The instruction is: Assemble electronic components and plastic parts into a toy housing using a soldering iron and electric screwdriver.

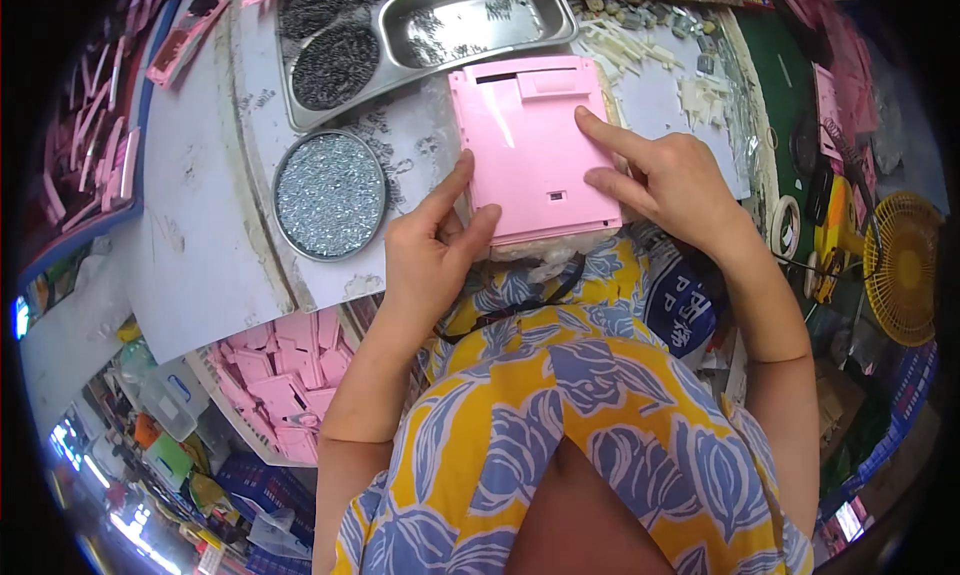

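My left hand gripped the lower left corner of the pink plastic panel, thumb and forefinger pinched over its edge, the other fingers curled beneath, which kept the piece from sliding. My right hand lay flat and open along the panel's right side, two fingers stretched across the surface and pressing down, so the panel seemed pinned against the padding under it. The panel sat in the upper middle of the frame, at the near edge of the white work table, close to my body where both hands could reach it without stretching.

Just left of my left hand stood a round tin of small silver screws, near enough to dip into. Above it, in the upper middle, lay a steel tray with two heaps of dark springs or screws at its left end; I could not tell which. White plastic bits were scattered at the upper right of the table. At the lower left, below the table edge, a crate held a stack of pink parts. A yellow fan stood at the right edge of the frame.
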`<state>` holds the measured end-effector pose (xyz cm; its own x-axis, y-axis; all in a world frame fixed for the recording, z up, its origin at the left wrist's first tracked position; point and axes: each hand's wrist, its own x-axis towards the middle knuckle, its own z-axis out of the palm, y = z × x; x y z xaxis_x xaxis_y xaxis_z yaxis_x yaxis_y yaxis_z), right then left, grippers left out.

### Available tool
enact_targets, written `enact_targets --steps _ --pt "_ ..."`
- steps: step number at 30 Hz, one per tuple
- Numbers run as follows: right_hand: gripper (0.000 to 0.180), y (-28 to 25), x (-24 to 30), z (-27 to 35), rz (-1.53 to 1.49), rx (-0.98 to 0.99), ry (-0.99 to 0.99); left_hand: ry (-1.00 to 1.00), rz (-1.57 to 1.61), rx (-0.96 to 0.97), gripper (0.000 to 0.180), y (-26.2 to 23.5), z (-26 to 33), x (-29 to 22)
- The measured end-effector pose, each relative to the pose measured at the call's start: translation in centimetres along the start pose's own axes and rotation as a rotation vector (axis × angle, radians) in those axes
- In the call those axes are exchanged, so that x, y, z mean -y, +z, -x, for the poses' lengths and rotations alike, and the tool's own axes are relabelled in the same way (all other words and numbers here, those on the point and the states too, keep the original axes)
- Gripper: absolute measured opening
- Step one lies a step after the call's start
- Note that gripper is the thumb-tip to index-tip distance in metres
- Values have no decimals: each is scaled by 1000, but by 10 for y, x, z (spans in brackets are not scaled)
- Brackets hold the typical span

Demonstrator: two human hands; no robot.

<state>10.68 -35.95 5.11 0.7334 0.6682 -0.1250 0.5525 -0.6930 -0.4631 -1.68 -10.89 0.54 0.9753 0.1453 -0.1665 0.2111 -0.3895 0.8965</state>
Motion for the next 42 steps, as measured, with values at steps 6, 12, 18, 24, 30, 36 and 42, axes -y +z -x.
enact_targets --steps 6,12,18,24,30,36,42 --pt "45 -49 -19 -45 -275 -205 -34 92 -211 -296 39 -73 -17 6" --pt "52 -99 31 -194 -1158 -675 -384 219 -735 -224 25 -106 -20 30" --pt "45 -109 58 -206 -787 -460 -468 386 -820 -213 10 -101 -30 34" --pt "42 -92 62 -166 -1139 -203 -497 373 -768 -306 16 -106 -42 36" --pt "29 -42 85 -85 -1494 -171 -580 648 -498 -206 8 -43 -28 -30" --pt "37 -23 89 -63 -1518 -173 -619 585 -152 -142 13 -26 -26 -35" --pt "37 -15 98 -72 -1400 -189 -565 560 -136 -158 14 -29 -21 -26"
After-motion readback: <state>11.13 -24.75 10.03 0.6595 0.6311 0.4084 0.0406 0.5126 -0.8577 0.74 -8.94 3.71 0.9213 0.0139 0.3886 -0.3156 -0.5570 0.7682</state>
